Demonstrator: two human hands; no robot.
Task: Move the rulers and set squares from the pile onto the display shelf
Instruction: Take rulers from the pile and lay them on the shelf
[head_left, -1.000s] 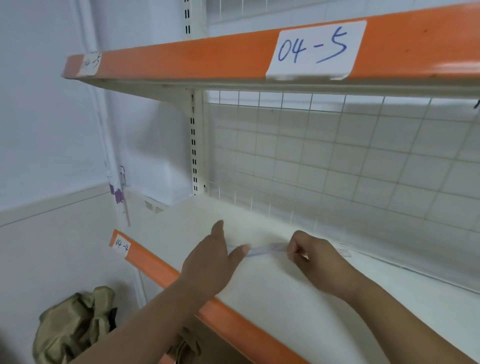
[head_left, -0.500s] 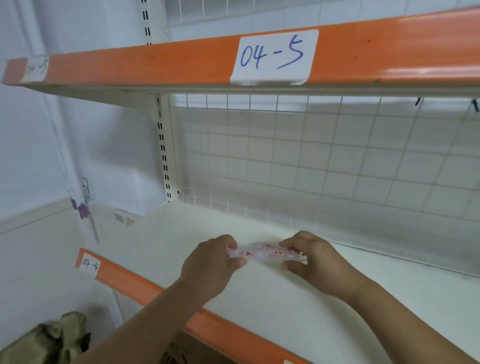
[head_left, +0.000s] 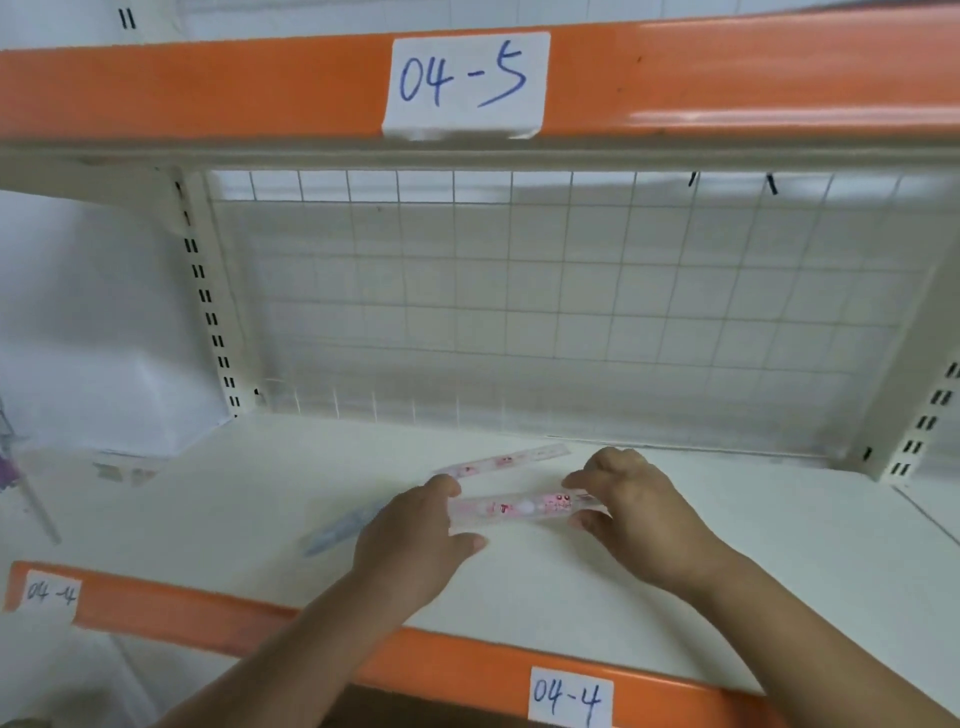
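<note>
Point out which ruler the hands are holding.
The nearer pink ruler, held at its ends by the left hand and right hand; the farther pink ruler and blue ruler lie unheld.

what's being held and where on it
A pink ruler, by its ends: left hand on the left end, right hand on the right.

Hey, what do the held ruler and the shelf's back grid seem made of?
Ruler: likely clear plastic, glossy; the shelf shows through it around the pink print.
Back grid: looks like thin metal wire, painted white; crossing rods leave open squares.
</note>
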